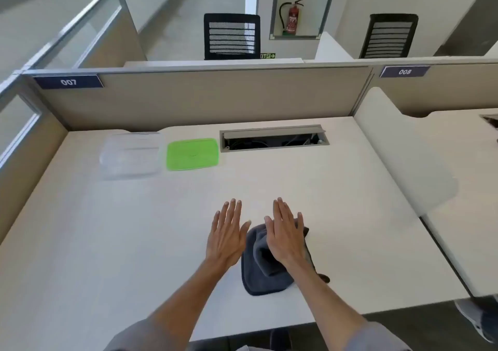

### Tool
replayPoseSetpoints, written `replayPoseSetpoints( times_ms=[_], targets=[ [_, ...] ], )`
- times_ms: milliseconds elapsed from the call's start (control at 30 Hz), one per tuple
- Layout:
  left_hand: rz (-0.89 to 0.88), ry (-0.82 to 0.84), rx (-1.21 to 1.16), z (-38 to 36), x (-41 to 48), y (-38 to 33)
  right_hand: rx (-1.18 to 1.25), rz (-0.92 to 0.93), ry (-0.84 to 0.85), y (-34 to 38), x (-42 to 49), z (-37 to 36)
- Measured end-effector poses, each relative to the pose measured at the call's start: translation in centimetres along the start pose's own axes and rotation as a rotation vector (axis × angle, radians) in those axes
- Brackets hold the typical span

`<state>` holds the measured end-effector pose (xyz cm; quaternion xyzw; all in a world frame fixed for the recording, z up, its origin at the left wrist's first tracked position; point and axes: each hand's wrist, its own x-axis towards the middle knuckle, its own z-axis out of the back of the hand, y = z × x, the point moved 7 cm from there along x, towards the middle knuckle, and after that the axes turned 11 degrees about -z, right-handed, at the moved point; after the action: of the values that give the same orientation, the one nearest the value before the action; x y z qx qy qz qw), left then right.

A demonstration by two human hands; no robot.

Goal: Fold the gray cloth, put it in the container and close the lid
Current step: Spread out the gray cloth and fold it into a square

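The gray cloth [260, 272] lies crumpled near the front edge of the white desk [134, 229]. My right hand [285, 234] hovers flat over its upper part, fingers apart, and hides some of it. My left hand [227, 233] is spread flat just left of the cloth, holding nothing. At the back left of the desk stands the clear container [130, 155], open. Its green lid [192, 154] lies flat on the desk right beside it.
An open cable slot [273, 140] is cut into the desk behind the lid. Beige partition panels [204, 94] wall the back and left sides. A white divider [404, 145] separates the neighbouring desk on the right. A shoe [474, 321] shows on the floor.
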<state>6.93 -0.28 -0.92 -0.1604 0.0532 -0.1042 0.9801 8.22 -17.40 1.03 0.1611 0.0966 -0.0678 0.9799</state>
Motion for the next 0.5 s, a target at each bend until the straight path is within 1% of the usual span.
replayPoseSetpoints(
  times_ms=[67, 133, 233, 333, 400, 500],
  targets=[
    [-0.066, 0.055, -0.046, -0.9, -0.1, -1.0, 0.136, -0.074, -0.003, -2.0, -0.2, 0.4],
    [-0.099, 0.102, -0.044, -2.0, -0.3, -1.8, 0.211, -0.164, -0.033, -4.4, -0.8, 0.4],
    [-0.125, 0.130, -0.028, -2.6, -0.3, -2.6, 0.255, -0.315, -0.019, -8.1, -1.4, 0.5],
    [-0.155, 0.080, -0.056, -2.4, 0.1, -2.8, 0.305, -0.465, 0.105, -11.4, -1.7, 0.1],
    [-0.156, 0.070, -0.127, -2.2, 0.4, -3.1, 0.400, -0.547, 0.207, -12.7, -1.8, -0.4],
    [-0.134, 0.119, -0.181, -1.5, 1.4, -3.4, 0.585, -0.602, 0.242, -13.7, -1.6, -0.7]
  ],
)
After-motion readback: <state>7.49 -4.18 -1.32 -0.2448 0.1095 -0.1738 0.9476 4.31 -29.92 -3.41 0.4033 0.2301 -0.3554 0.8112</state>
